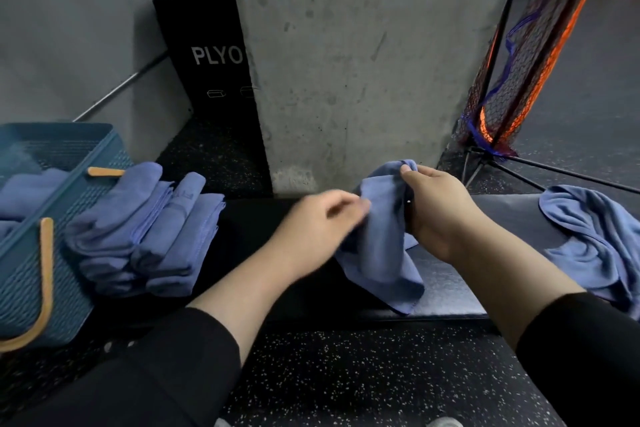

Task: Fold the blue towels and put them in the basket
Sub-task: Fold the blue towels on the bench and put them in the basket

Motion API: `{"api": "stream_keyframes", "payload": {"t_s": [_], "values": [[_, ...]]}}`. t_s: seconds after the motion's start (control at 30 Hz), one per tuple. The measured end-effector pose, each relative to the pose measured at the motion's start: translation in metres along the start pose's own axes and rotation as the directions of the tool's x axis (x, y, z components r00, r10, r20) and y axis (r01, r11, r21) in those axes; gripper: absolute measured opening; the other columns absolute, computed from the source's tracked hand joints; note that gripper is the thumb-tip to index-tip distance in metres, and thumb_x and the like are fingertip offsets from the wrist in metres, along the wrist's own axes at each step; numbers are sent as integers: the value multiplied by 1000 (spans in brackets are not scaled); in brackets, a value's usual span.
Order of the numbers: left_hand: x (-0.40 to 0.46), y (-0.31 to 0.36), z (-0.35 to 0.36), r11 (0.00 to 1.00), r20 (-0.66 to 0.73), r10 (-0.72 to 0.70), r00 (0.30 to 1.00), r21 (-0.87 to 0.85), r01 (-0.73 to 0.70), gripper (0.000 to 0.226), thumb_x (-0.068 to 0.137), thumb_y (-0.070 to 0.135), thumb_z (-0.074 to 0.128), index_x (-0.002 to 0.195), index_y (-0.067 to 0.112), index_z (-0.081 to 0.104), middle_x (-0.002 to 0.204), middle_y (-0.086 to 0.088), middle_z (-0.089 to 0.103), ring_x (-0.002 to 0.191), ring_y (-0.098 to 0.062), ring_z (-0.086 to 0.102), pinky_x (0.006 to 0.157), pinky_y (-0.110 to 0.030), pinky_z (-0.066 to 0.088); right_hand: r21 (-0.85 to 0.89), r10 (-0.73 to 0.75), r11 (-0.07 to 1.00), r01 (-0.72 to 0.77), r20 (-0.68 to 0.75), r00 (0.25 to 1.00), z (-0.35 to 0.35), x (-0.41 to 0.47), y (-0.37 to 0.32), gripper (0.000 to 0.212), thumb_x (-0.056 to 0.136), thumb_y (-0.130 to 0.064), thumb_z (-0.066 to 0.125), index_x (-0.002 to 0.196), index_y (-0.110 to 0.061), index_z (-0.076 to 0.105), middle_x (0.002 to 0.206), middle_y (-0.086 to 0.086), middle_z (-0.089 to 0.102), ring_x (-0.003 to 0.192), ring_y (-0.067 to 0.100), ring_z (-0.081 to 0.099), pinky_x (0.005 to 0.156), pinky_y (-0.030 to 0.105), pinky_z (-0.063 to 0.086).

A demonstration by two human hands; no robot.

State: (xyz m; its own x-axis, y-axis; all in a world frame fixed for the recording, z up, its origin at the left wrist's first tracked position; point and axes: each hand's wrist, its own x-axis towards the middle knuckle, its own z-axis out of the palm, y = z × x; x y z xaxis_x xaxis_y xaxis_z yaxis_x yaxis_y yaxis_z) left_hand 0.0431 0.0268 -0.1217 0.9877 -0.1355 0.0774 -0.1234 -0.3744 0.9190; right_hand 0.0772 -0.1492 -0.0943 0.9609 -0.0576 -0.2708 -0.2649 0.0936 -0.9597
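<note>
A crumpled blue towel (381,253) hangs in front of me above the dark mat. My right hand (436,211) grips its top edge. My left hand (322,218), blurred, pinches the towel's left side. Several folded blue towels (145,236) lie stacked on the mat at the left. Beside that stack, the teal plastic basket (69,198) with tan handles holds more folded blue towels (27,191). Another loose blue towel (595,239) lies rumpled at the right edge.
A grey concrete pillar (346,62) rises directly behind the mat. A black box marked PLYO (204,45) stands behind the pillar at the left. A netted frame on thin metal legs (512,80) leans at the right. Speckled rubber floor (346,374) lies below.
</note>
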Motion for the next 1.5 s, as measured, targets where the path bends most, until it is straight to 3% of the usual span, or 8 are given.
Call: {"api": "stream_keyframes", "payload": {"t_s": [0.13,0.3,0.4,0.5,0.7,0.87,1.2,1.5], "values": [[-4,-4,17,980,155,-144,977,-114,163,91,73,57,75,152,33,37,138,17,59,125,-2,58,108,-33,46,207,76,975,-84,45,996,7,-1,-6,25,108,-12,40,101,-3,62,88,13,67,80,25,68,67,34,57],[6,-16,6,979,-3,-173,985,-109,171,43,78,48,62,91,6,62,79,-4,63,75,-16,59,74,-55,53,308,100,944,-120,79,992,7,2,-5,22,106,-8,42,95,-4,60,96,13,67,83,23,69,64,31,60],[8,-11,0,947,-95,-176,980,-290,142,32,83,44,68,71,16,57,70,-4,58,69,-18,55,66,-40,45,-102,53,993,-54,-17,998,2,5,-1,23,102,-21,56,108,0,62,101,17,69,80,27,71,62,33,60],[9,-9,-8,940,-147,-186,971,-316,132,35,83,46,72,68,20,55,68,-4,55,68,-18,52,65,-39,41,-733,-260,662,155,-31,965,-5,13,1,36,90,-44,68,110,-17,55,98,1,67,85,25,68,75,43,59],[9,-1,-13,863,-37,-284,958,-445,239,72,75,62,75,99,-6,66,98,-24,74,92,-36,73,89,-52,55,-593,-263,535,602,561,785,7,-13,0,53,88,-14,69,134,-34,54,124,-20,59,116,-5,55,95,15,46],[7,6,-15,776,69,-344,936,-540,325,53,94,46,65,113,-2,70,106,-18,75,104,-35,71,96,-48,56,-722,-395,395,568,424,815,18,-11,5,7,92,-17,63,93,-10,65,82,4,68,75,24,59,73,31,44],[6,4,-20,910,19,-229,973,-352,221,27,102,29,57,103,7,72,102,-10,77,101,-21,72,98,-43,53,-615,-315,603,508,401,860,16,-8,-1,17,94,-28,66,78,-30,63,61,-20,61,57,-1,53,57,13,39],[-4,7,-33,993,40,-108,993,42,107,26,85,23,79,70,19,59,60,15,58,60,-4,51,60,-23,41,-461,-394,784,416,149,907,0,-21,-33,40,104,-35,51,88,-2,65,68,11,62,56,18,60,48,30,50]]}}
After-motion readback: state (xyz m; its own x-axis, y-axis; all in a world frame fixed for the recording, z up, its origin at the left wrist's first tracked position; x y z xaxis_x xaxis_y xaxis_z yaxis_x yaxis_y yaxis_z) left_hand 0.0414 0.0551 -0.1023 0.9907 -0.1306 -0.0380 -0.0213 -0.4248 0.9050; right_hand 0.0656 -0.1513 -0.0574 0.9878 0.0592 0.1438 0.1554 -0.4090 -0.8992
